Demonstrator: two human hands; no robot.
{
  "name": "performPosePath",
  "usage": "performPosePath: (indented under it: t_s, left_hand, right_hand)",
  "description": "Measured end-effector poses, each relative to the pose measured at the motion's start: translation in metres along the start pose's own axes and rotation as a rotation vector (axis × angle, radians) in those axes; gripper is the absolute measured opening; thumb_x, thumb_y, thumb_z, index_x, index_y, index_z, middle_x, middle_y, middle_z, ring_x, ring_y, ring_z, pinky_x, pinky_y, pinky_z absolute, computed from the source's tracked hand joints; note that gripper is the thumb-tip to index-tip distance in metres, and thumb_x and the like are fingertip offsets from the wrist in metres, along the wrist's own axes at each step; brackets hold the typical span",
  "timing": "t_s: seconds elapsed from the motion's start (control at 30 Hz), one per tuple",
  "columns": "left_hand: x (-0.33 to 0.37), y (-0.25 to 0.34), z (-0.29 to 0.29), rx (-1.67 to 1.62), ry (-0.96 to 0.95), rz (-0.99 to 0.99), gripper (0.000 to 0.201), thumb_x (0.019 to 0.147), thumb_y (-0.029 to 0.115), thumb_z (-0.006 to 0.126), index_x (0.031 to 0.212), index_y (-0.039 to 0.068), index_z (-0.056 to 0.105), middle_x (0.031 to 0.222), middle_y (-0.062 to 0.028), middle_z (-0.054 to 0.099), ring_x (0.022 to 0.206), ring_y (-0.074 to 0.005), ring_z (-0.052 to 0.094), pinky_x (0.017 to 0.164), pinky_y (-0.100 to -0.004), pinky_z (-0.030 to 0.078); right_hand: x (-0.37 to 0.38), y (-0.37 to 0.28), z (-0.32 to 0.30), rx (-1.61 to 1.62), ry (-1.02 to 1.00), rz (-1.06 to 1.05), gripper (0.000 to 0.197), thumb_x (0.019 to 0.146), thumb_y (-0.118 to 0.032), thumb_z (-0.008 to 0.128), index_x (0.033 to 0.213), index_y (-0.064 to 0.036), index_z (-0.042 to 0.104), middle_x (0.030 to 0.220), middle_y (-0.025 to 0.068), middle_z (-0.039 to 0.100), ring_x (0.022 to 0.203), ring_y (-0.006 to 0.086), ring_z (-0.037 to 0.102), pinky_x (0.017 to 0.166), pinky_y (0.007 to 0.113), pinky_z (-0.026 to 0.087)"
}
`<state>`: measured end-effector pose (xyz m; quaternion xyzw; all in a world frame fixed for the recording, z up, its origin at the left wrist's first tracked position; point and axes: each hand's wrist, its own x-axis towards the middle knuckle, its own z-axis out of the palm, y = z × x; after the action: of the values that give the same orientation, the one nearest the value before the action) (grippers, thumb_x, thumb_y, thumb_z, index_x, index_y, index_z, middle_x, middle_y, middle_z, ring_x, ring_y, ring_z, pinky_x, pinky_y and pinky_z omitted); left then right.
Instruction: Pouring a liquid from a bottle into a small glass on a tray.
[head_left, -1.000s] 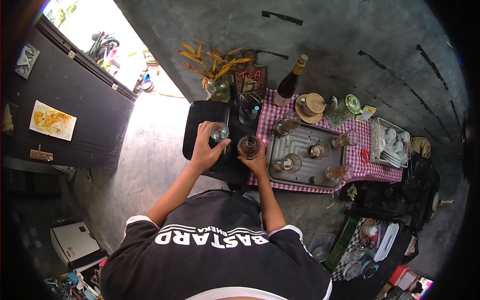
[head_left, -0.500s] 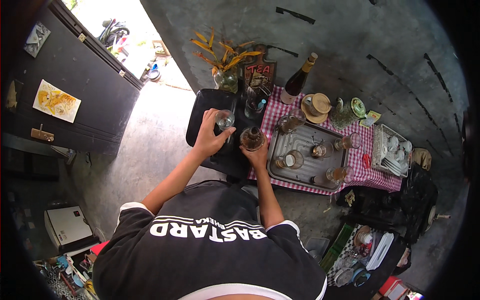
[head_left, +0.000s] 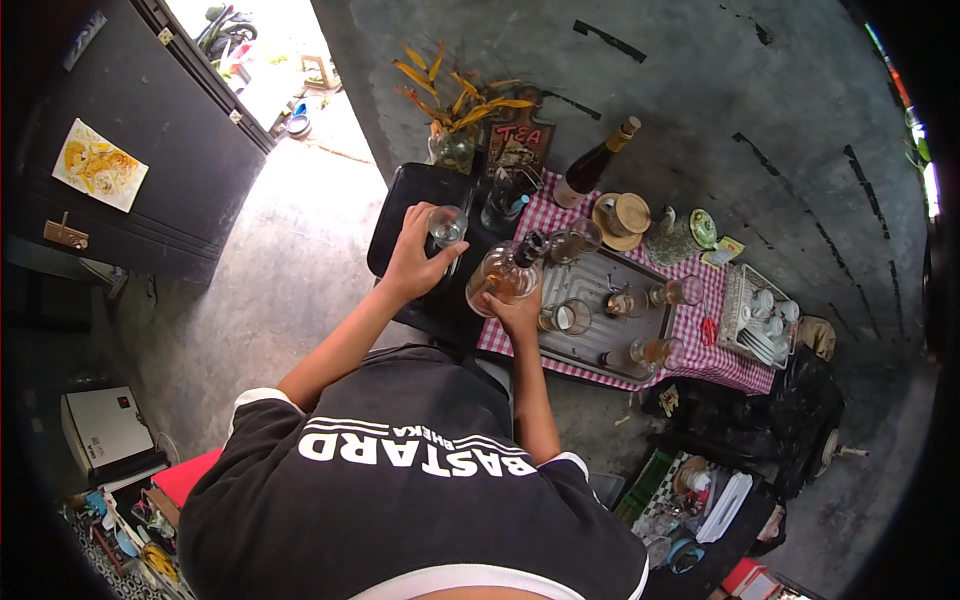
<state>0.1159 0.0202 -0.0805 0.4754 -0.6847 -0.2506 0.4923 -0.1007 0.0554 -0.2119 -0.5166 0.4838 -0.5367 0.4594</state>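
My left hand (head_left: 413, 262) is closed round a clear drinking glass (head_left: 447, 228), held above the black tray on the left. In my right hand (head_left: 517, 310) is a round clear glass bottle (head_left: 497, 276), its dark neck tilted up to the right, beside the grey tray. What is inside the bottle is hard to make out. On the grey serving tray (head_left: 590, 340) stand several glass mugs; the nearest to the bottle's neck is a glass mug (head_left: 577, 240), and another mug with something pale inside (head_left: 568, 317) stands below it.
Behind my hands are a vase of dry orange leaves (head_left: 452, 148), a painted wooden sign (head_left: 520, 145), a dark bottle (head_left: 590, 170) and a glass teapot (head_left: 680, 235). A white basket of cups (head_left: 757, 320) stands on the checked cloth (head_left: 735, 365). The black tray (head_left: 390, 220) reaches the left edge.
The bottle has turned from upright to tilted, its neck now pointing up and right, and has risen slightly. My left hand still holds the glass. The view has shifted a little.
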Motion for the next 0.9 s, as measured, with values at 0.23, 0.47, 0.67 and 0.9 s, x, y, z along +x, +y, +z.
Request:
performPosePath:
  t_s: [0.23, 0.47, 0.67, 0.9]
  left_hand:
    - [-0.001, 0.003, 0.003, -0.021, -0.012, -0.004, 0.038, 0.081, 0.013, 0.078, 0.112, -0.001, 0.061, 0.108, -0.0128, 0.056, 0.106, -0.03, 0.052, 0.095, -0.0373, 0.043]
    - [0.004, 0.027, 0.024, -0.174, -0.038, -0.04, 0.038, 0.083, 0.012, 0.076, 0.115, 0.0, 0.059, 0.111, -0.013, 0.055, 0.11, -0.0298, 0.051, 0.098, -0.0368, 0.042]
    - [0.014, 0.06, 0.049, -0.135, -0.07, 0.04, 0.041, 0.084, 0.014, 0.077, 0.117, 0.0, 0.059, 0.111, -0.0125, 0.054, 0.111, -0.0292, 0.051, 0.099, -0.037, 0.042]
    - [0.025, 0.095, 0.084, -0.157, -0.101, 0.006, 0.045, 0.082, 0.018, 0.081, 0.116, -0.001, 0.06, 0.109, -0.0123, 0.055, 0.106, -0.0293, 0.051, 0.096, -0.0375, 0.042]
  right_hand:
    - [0.004, -0.076, -0.049, 0.214, -0.025, -0.057, 0.103, 0.059, -0.027, 0.1, 0.139, 0.0011, 0.042, 0.129, 0.0118, 0.06, 0.117, 0.0247, 0.063, 0.101, 0.038, 0.052]
    - [0.02, -0.119, -0.074, 0.432, -0.02, -0.175, 0.111, 0.062, -0.044, 0.097, 0.144, 0.0035, 0.039, 0.135, 0.0159, 0.057, 0.126, 0.0279, 0.057, 0.109, 0.042, 0.046]
    - [0.033, -0.137, -0.11, 0.515, -0.017, -0.185, 0.111, 0.062, -0.046, 0.096, 0.145, 0.0022, 0.039, 0.136, 0.0141, 0.057, 0.126, 0.0277, 0.057, 0.109, 0.043, 0.047]
    - [0.038, -0.121, -0.171, 0.586, -0.085, -0.077, 0.111, 0.06, -0.051, 0.092, 0.144, 0.0014, 0.042, 0.134, 0.0126, 0.058, 0.121, 0.026, 0.059, 0.104, 0.041, 0.048]
